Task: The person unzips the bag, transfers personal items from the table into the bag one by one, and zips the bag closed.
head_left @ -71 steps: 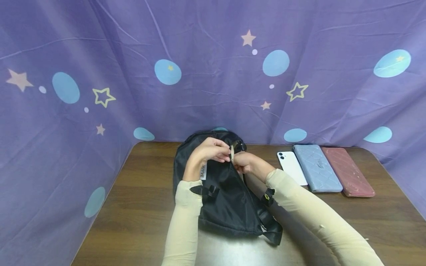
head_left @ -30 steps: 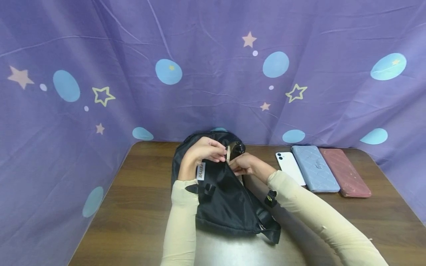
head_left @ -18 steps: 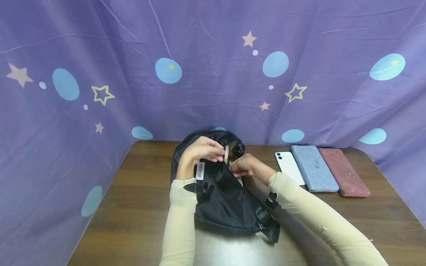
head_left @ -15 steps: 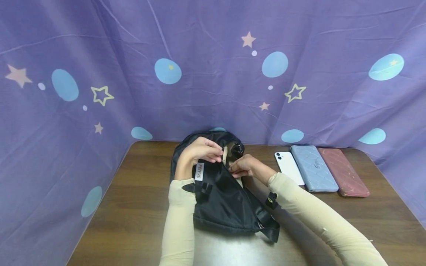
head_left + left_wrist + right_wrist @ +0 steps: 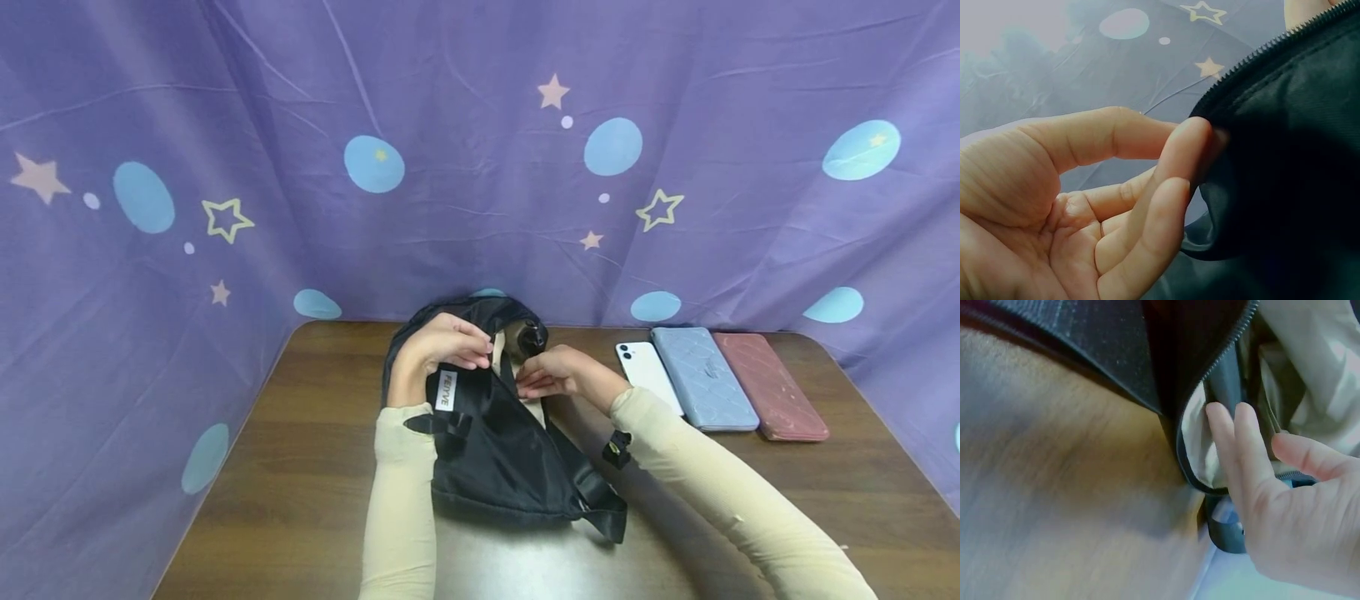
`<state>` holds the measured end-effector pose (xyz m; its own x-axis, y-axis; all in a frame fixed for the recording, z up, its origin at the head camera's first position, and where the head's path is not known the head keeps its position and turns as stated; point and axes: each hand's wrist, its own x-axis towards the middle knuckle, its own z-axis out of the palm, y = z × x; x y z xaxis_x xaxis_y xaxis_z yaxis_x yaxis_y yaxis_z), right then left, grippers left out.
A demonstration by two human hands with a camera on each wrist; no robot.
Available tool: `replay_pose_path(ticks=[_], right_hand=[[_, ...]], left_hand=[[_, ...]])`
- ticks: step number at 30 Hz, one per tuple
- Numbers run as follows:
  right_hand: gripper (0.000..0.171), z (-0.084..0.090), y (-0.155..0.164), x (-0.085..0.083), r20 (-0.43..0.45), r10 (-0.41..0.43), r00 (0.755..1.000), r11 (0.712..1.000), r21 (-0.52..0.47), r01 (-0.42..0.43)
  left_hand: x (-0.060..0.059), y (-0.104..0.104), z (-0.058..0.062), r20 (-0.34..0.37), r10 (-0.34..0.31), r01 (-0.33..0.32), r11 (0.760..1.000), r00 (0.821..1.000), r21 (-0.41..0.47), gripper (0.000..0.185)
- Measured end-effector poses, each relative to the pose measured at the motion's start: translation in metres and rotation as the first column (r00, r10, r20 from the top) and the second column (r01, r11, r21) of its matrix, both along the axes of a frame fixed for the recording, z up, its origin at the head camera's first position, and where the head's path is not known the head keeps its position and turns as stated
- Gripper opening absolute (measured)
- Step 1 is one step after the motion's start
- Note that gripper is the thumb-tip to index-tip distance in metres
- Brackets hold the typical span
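A black backpack (image 5: 495,467) with a white label (image 5: 446,390) lies on the table, its zipped opening parted to show beige lining (image 5: 1335,369). At the opening's left edge, my left hand (image 5: 446,343) pinches the black fabric between thumb and fingertips; the zipper teeth (image 5: 1254,59) run up from there in the left wrist view. My right hand (image 5: 558,375) reaches into the opening from the right. In the right wrist view two of its fingers (image 5: 1250,444) point straight in beside a dark strip (image 5: 1225,375), with the thumb held apart.
Right of the backpack a white phone (image 5: 651,379), a light blue quilted wallet (image 5: 705,379) and a dusty red wallet (image 5: 772,387) lie side by side on the wooden table (image 5: 300,467). A purple patterned curtain (image 5: 465,233) hangs behind and at the left.
My left hand has drawn the opening's edge left and slightly down, and the gap shows more beige lining. My right hand's fingers have straightened from a more curled pose at the zipper.
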<state>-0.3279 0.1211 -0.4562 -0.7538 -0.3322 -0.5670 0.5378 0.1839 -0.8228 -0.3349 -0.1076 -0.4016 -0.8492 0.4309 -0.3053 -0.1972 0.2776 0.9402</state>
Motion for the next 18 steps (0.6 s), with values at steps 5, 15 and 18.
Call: replay_pose_path(ticks=[5,15,18], right_hand=[[0.042,0.012,0.013,-0.002,0.012,0.025,1.000,0.999,-0.020,-0.025],[0.045,0.038,0.050,-0.002,-0.067,0.041,0.997,0.996,0.079,-0.035],[0.043,0.042,0.059,0.001,-0.148,0.009,0.989,0.993,0.114,0.008]], left_hand=[[-0.001,-0.004,-0.002,-0.023,-0.005,0.005,1.000,1.000,-0.006,0.032],[-0.001,-0.019,-0.006,-0.015,0.017,-0.017,1.000,1.000,0.017,0.032],[-0.003,-0.020,-0.005,-0.024,0.024,-0.023,0.999,0.999,0.039,0.031]])
